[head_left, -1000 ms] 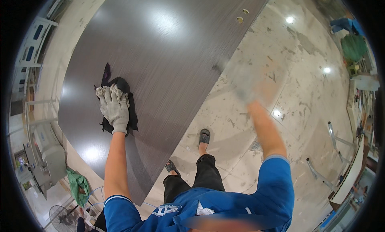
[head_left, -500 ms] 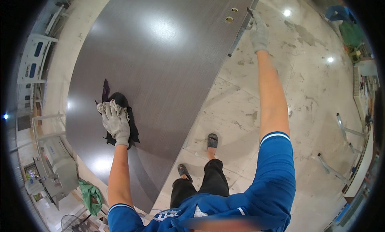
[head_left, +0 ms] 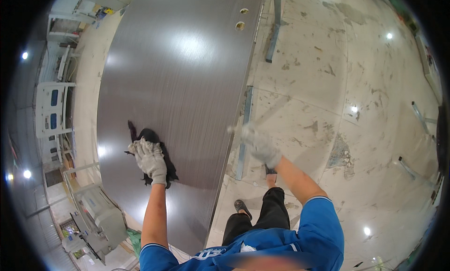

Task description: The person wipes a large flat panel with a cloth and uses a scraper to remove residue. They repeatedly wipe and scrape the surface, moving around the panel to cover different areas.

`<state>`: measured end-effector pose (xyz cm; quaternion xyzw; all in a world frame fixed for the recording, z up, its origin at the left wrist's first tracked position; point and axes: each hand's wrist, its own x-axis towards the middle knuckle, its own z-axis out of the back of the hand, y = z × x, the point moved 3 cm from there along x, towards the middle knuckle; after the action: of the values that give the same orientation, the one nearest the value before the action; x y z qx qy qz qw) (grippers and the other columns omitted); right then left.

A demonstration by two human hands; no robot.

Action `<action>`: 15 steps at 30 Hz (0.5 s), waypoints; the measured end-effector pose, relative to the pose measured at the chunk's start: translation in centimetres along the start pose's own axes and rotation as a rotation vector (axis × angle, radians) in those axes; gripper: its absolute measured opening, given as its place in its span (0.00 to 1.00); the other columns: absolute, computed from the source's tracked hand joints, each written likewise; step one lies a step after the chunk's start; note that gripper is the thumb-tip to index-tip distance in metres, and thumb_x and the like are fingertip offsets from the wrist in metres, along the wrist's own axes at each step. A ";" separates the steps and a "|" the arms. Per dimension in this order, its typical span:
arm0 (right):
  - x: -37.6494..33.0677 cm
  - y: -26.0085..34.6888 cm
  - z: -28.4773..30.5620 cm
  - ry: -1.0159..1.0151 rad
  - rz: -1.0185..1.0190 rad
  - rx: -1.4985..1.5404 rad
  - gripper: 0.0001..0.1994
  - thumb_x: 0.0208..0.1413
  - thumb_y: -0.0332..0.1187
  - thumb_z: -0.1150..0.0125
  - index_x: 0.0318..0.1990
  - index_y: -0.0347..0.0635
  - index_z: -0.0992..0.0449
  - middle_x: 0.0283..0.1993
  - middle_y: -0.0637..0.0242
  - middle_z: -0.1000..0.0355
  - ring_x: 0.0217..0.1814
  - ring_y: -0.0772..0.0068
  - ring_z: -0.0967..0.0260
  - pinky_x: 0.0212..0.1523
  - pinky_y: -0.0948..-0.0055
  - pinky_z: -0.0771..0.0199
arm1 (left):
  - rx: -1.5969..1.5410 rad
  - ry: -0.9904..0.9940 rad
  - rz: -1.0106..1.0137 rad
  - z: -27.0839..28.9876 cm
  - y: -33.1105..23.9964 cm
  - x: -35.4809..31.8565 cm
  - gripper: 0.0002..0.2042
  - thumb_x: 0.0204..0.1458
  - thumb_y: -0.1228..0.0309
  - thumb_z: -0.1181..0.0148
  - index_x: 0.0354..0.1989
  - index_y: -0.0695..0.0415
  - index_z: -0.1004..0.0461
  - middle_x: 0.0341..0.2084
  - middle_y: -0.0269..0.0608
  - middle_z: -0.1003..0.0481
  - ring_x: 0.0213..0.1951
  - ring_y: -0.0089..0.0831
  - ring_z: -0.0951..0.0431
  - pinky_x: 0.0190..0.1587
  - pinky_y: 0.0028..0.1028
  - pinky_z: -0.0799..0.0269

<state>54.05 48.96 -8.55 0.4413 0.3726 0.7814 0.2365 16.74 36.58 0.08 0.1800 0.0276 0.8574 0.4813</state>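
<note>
A large dark grey-brown door panel (head_left: 201, 83) with a fine grain lies flat before me, two round holes near its far right edge. My left hand (head_left: 151, 161), in a pale grey work glove, presses a bunched black cloth (head_left: 149, 135) onto the panel's left part. Its fingers are curled over the cloth, which spreads out ragged around the glove. My right hand (head_left: 258, 144), gloved too, hovers just off the panel's right edge. Motion smears its fingers, so whether they hold anything cannot be made out.
Metal support legs (head_left: 245, 125) show beside the panel's right edge. The floor (head_left: 309, 102) is pale and stained. Metal stands (head_left: 419, 118) are at the far right. White frames (head_left: 55, 109) and a grey machine (head_left: 101, 207) are on the left, near a green sheet (head_left: 134, 240).
My right hand has drawn back from the far right edge toward me. My left hand stays on the cloth. The whole view has shifted, bringing the metal legs into sight.
</note>
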 end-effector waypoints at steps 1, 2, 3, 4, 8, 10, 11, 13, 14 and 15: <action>2.2 -1.9 0.5 -0.047 -0.030 -0.075 0.25 0.63 0.36 0.41 0.69 0.59 0.30 0.34 0.65 0.24 0.34 0.62 0.24 0.39 0.62 0.21 | 0.003 0.037 -0.001 0.0 -1.4 1.1 0.32 0.62 0.50 0.45 0.73 0.51 0.38 0.72 0.48 0.40 0.74 0.50 0.46 0.75 0.44 0.48; 4.6 -3.5 1.5 -0.160 0.007 -0.003 0.25 0.63 0.33 0.42 0.68 0.56 0.29 0.37 0.64 0.21 0.36 0.62 0.22 0.41 0.63 0.20 | -0.074 -0.025 -0.084 0.1 -3.4 2.3 0.33 0.61 0.51 0.43 0.73 0.52 0.37 0.71 0.49 0.40 0.74 0.51 0.45 0.74 0.44 0.48; 7.3 -4.8 2.3 -0.266 0.018 0.107 0.24 0.63 0.29 0.43 0.67 0.51 0.27 0.40 0.64 0.19 0.39 0.61 0.21 0.45 0.65 0.20 | -0.102 -0.037 -0.127 0.1 -5.2 3.7 0.33 0.61 0.51 0.43 0.72 0.52 0.37 0.72 0.48 0.40 0.73 0.51 0.45 0.74 0.46 0.47; 9.7 -6.2 3.5 -0.345 0.002 0.127 0.22 0.62 0.25 0.46 0.64 0.48 0.25 0.45 0.63 0.18 0.43 0.60 0.20 0.49 0.65 0.20 | -0.112 -0.006 -0.132 0.0 -6.7 5.2 0.32 0.62 0.51 0.44 0.72 0.52 0.37 0.72 0.48 0.40 0.74 0.51 0.46 0.73 0.47 0.48; 18.7 -12.3 9.0 -0.614 -0.137 0.085 0.22 0.60 0.19 0.52 0.58 0.45 0.20 0.50 0.57 0.18 0.50 0.59 0.19 0.55 0.62 0.21 | -0.152 -0.055 -0.240 0.1 -11.0 9.2 0.32 0.63 0.50 0.46 0.72 0.51 0.37 0.73 0.46 0.42 0.74 0.51 0.47 0.73 0.49 0.49; 22.5 -15.7 11.8 -0.712 -0.139 -0.068 0.23 0.61 0.19 0.51 0.60 0.47 0.21 0.49 0.57 0.18 0.50 0.58 0.20 0.53 0.61 0.22 | -0.154 -0.001 -0.197 0.0 -11.4 9.9 0.31 0.63 0.50 0.47 0.72 0.51 0.37 0.73 0.46 0.42 0.75 0.51 0.48 0.73 0.49 0.50; 24.2 -17.7 13.1 -0.762 -0.105 -0.077 0.23 0.61 0.20 0.51 0.60 0.49 0.21 0.48 0.58 0.18 0.49 0.58 0.20 0.52 0.60 0.22 | -0.161 0.015 -0.166 0.0 -11.4 10.1 0.31 0.63 0.50 0.48 0.72 0.51 0.37 0.74 0.45 0.43 0.75 0.51 0.48 0.73 0.50 0.50; 26.4 -22.0 15.7 -0.671 -0.467 -0.256 0.19 0.68 0.26 0.52 0.63 0.49 0.23 0.51 0.59 0.18 0.52 0.61 0.21 0.54 0.67 0.24 | -0.167 0.000 -0.205 0.2 -11.4 10.0 0.31 0.64 0.50 0.48 0.73 0.51 0.37 0.74 0.46 0.43 0.75 0.51 0.48 0.73 0.50 0.51; 27.6 -23.1 16.6 -0.700 -0.382 -0.304 0.19 0.67 0.26 0.51 0.62 0.51 0.22 0.49 0.60 0.18 0.49 0.61 0.21 0.52 0.67 0.24 | -0.173 -0.021 -0.233 0.4 -11.4 9.9 0.31 0.64 0.50 0.48 0.73 0.51 0.37 0.74 0.47 0.43 0.75 0.51 0.48 0.73 0.50 0.51; 28.5 -23.8 17.4 -0.728 -0.294 -0.352 0.19 0.66 0.26 0.51 0.61 0.52 0.21 0.46 0.62 0.18 0.46 0.62 0.22 0.50 0.66 0.24 | -0.183 -0.019 -0.223 0.4 -11.4 9.9 0.31 0.64 0.50 0.48 0.73 0.51 0.37 0.74 0.47 0.43 0.74 0.52 0.48 0.73 0.50 0.51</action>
<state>55.87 89.92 -6.97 0.5835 0.1848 0.5842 0.5330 21.50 50.93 0.76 0.1394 -0.0356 0.7959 0.5881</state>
